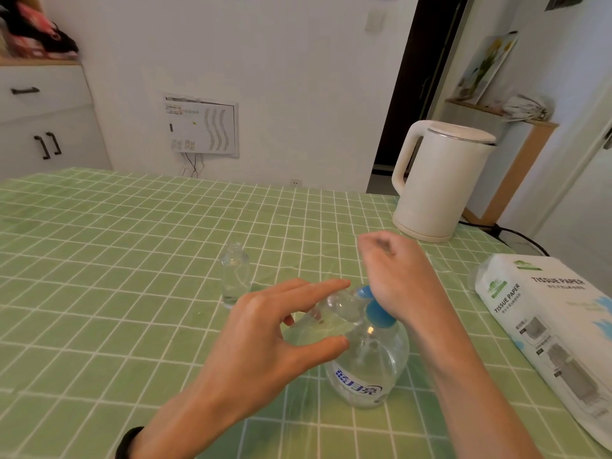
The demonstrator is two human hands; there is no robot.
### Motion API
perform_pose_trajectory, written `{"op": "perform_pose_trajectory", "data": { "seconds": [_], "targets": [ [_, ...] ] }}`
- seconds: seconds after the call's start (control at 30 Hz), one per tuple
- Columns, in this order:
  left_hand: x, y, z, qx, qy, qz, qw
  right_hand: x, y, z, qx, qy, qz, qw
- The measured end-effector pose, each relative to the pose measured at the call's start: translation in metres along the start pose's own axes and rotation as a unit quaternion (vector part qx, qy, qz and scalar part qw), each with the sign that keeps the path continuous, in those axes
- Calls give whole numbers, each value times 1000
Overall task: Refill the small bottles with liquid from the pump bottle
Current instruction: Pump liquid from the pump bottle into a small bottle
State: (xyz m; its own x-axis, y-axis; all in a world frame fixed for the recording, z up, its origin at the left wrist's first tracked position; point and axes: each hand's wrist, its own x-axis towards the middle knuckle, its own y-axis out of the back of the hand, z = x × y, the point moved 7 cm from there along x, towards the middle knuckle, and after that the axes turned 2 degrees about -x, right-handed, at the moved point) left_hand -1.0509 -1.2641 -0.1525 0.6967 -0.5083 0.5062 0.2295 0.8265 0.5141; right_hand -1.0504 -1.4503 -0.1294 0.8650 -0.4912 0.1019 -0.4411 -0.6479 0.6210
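Note:
The clear pump bottle (366,369) with a blue label stands on the green checked tablecloth (132,253) in the near middle. My right hand (394,276) rests its heel on the blue pump head (377,313), fingers loosely curled above it. My left hand (265,339) holds a small clear bottle (337,309) between fingers and thumb, tilted with its mouth at the blue nozzle. A second small clear bottle (235,276) stands upright and uncapped just beyond my left hand, a little liquid at its bottom.
A white electric kettle (437,183) stands at the far right of the table, its cord trailing off the edge. A pack of tissue paper (549,329) lies at the right edge. White cabinets (43,120) stand beyond the table on the left.

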Motion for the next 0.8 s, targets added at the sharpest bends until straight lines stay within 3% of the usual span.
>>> {"op": "perform_pose_trajectory", "data": {
  "seconds": [0.8],
  "targets": [
    [1,1,2,10,-4,-2,1000,1,3,-4,-8,27,12,1000]
  ]
}}
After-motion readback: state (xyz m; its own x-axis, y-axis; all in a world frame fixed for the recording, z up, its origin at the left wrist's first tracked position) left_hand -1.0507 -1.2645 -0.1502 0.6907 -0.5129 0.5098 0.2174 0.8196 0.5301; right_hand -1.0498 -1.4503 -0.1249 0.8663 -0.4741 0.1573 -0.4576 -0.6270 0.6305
